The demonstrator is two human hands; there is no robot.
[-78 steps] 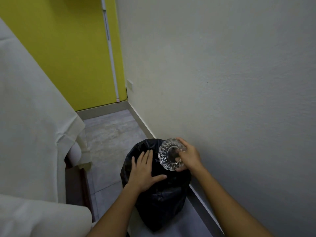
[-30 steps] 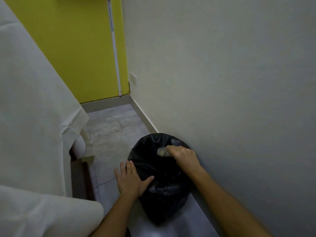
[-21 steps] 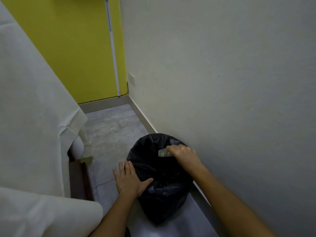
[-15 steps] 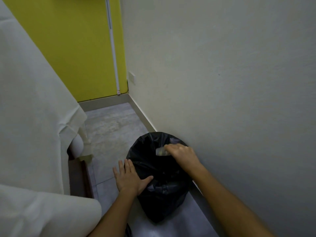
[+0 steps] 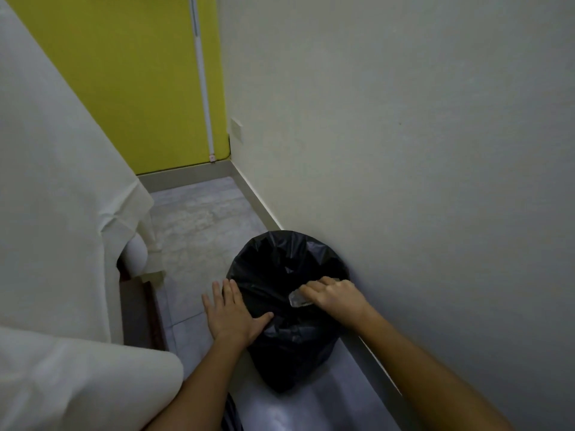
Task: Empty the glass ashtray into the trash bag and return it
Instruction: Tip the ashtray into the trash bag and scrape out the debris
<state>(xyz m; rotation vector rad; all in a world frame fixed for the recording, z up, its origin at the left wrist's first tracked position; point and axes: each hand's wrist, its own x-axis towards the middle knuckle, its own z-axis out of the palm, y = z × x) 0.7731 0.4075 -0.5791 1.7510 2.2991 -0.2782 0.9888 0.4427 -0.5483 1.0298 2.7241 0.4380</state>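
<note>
A black trash bag (image 5: 273, 269) stands open on the floor against the right wall. My right hand (image 5: 337, 295) hovers over its mouth, gripping the glass ashtray (image 5: 298, 299); only a small clear edge of the ashtray shows below my fingers, tipped over above the opening. My left hand (image 5: 231, 312) lies flat on the bag's left rim, fingers spread, thumb pressing the plastic. The bag's inside is dark and its contents are hidden.
A bed draped in white cloth (image 5: 53, 219) fills the left side, with a dark wooden frame (image 5: 140, 315) near the bag. The pale wall (image 5: 420, 150) runs along the right. Grey floor (image 5: 199, 219) stretches toward a yellow wall (image 5: 133, 76).
The ashtray was held upright beside the bag; my right hand has since turned it over inside the bag's mouth. My left hand slid from the bag's top to its left rim.
</note>
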